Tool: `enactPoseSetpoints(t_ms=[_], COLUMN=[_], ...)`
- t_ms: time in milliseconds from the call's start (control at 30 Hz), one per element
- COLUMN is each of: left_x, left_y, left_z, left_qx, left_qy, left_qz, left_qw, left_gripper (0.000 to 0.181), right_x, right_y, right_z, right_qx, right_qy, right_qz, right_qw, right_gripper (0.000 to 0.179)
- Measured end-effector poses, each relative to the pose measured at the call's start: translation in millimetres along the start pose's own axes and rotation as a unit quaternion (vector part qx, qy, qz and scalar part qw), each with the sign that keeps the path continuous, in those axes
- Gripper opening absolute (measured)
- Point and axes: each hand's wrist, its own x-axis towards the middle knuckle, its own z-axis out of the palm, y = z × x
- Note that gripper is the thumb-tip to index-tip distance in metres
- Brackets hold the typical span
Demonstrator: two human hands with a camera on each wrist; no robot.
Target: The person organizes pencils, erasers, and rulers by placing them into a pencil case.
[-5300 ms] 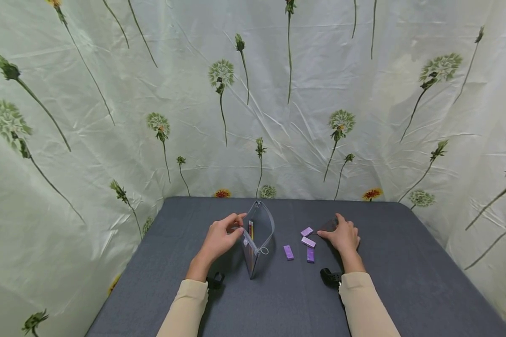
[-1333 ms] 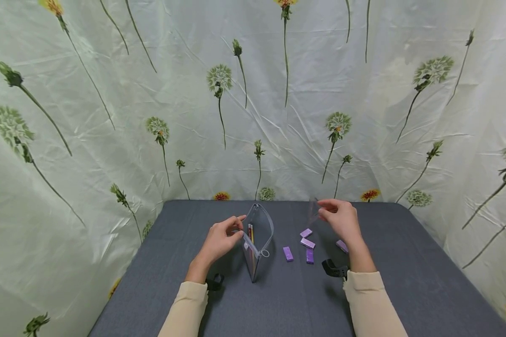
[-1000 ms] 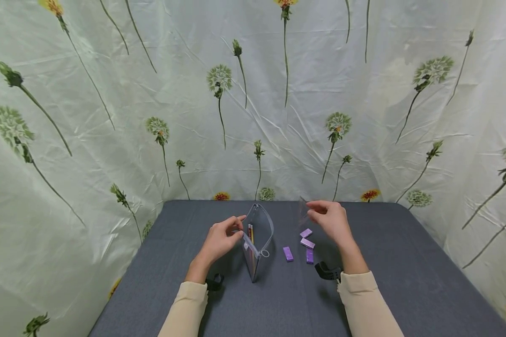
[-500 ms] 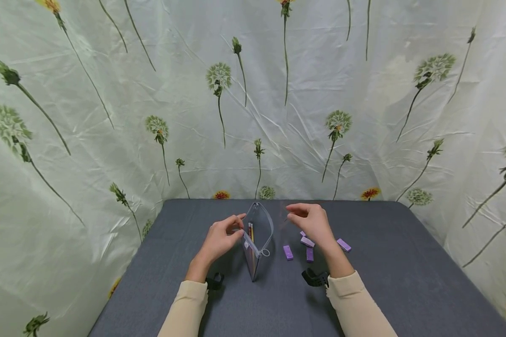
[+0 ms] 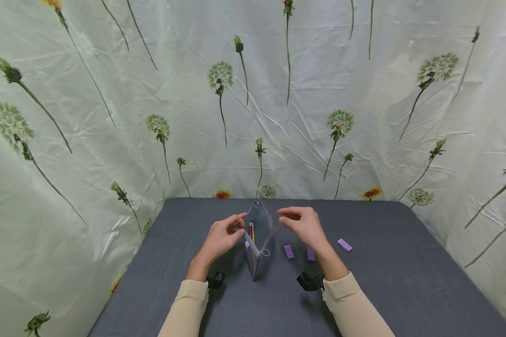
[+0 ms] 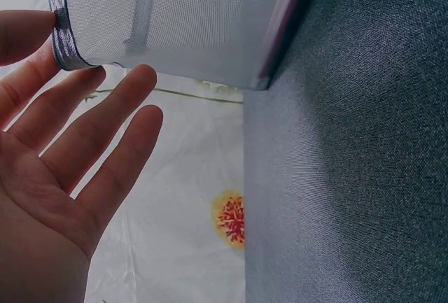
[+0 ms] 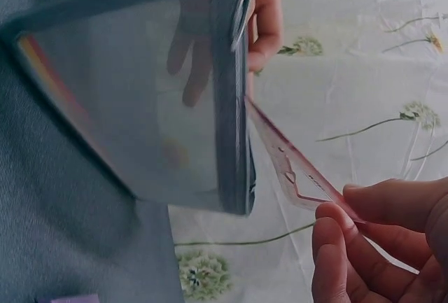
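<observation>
My left hand [image 5: 221, 236] pinches the near rim of a grey mesh zip pencil case [image 6: 189, 30], which stands upright with its mouth spread. Inside the case, pencils [image 5: 251, 230] with red and yellow barrels lean along one side. My right hand [image 5: 305, 224] is just right of the case mouth, pinching a clear set square [image 7: 294, 170] between thumb and fingers. In the right wrist view, the far corner of the set square reaches the zip edge of the case. The zip's ring pull [image 5: 265, 252] hangs at the near end.
Small purple rectangular blocks lie on the dark grey table [image 5: 164, 285]: one block [image 5: 288, 252] beside the case, another block [image 5: 310, 254] partly behind my right wrist, a third block [image 5: 345, 245] farther right. A flower-printed curtain [image 5: 194, 107] hangs behind the table.
My right hand has lifted the set square off the table on the right and carried it left to the case mouth. My left hand has kept its pinch on the case rim.
</observation>
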Motion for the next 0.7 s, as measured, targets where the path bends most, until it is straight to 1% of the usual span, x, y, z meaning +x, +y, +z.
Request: enactPoseSetpoints(t_ms=[67,133,200,367,467,700], left_x=[0.0,-0.1,-0.1,-0.1,-0.1,0.1], left_y=[-0.2,-0.1,-0.1,1.1,1.9,2.4], left_z=[0.1,0.2,0.4,0.7,0.9,0.7], left_qx=[0.001,0.002,0.002,0.001,0.0,0.006], left_qy=[-0.001,-0.002,-0.004,-0.005,-0.005,-0.007], left_qz=[0.001,0.001,0.0,-0.002,-0.002,0.004], left_qw=[1.0,1.0,1.0,1.0,1.0,1.0], left_gripper=[0.01,0.005,0.004,0.006,0.006,0.005], right_x=[0.6,0.8,0.6,-1.4,-2.1,-1.7], right_y=[0,0,0,1,1,3], right_z=[2,4,7,16,20,22], right_qx=[0.011,0.016,0.013,-0.018,-0.04,-0.074], right_qy=[0.002,0.002,-0.001,-0.011,-0.011,-0.008], right_qz=[0.001,0.002,0.003,0.005,-0.003,-0.009], right_qw=[0.9999,0.9999,0.9999,0.9998,0.9991,0.9972], right_gripper=[0.02,0.021,0.021,0.021,0.02,0.018])
